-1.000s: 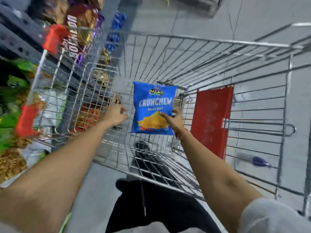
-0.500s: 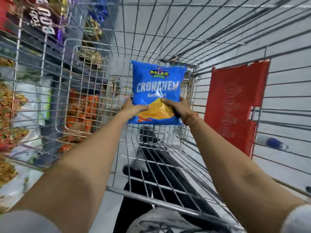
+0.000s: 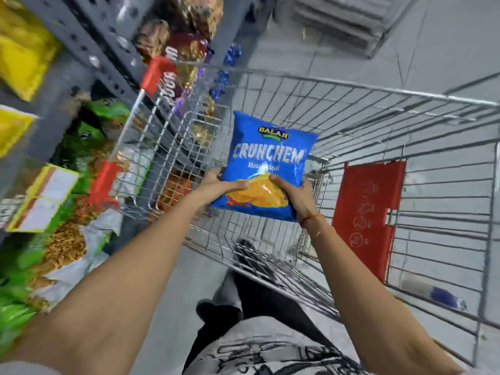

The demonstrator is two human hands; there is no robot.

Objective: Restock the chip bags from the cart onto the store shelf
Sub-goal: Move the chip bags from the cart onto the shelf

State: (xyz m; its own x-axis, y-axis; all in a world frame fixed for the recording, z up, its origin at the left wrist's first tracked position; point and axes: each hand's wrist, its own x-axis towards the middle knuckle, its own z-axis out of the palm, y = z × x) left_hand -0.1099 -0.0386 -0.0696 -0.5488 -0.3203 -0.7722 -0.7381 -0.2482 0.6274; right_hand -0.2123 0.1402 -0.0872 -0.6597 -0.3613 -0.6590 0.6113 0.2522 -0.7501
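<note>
Along the left wall: a grey metal store shelf (image 3: 89, 41) packed with snack bags, all blurred; yellow packs (image 3: 19, 47) up top, green packs (image 3: 89, 123) lower down, brown and maroon packs (image 3: 186, 41) further along.
Shelf edge: a yellow-framed price tag (image 3: 43, 197) sticks out from the rack, its print too smeared to read.
Cart: a wire shopping cart (image 3: 351, 87) stands just beside the shelf, with red plastic corner bumpers (image 3: 104, 182) on its shelf-side rim.
Left hand (image 3: 216, 185): gripping the lower left edge of the chip bag, thumb laid across the front.
Chip bag (image 3: 270, 161): blue Balaji Crunchem Masala Masti pack, upright with a slight tilt, front facing the person, held up over the cart basket and clear of the wire.
Right hand (image 3: 295, 196): clasping the bag's lower right corner, thumb on the printed chips; a red thread (image 3: 311, 218) circles the wrist.
Cart, right side: a red plastic flap (image 3: 365, 215) with faint round icons hangs against the wire.
Floor: pale grey (image 3: 433, 36), visible through the wire; the person's dark trouser leg and shoe (image 3: 216, 312) show below the cart.
</note>
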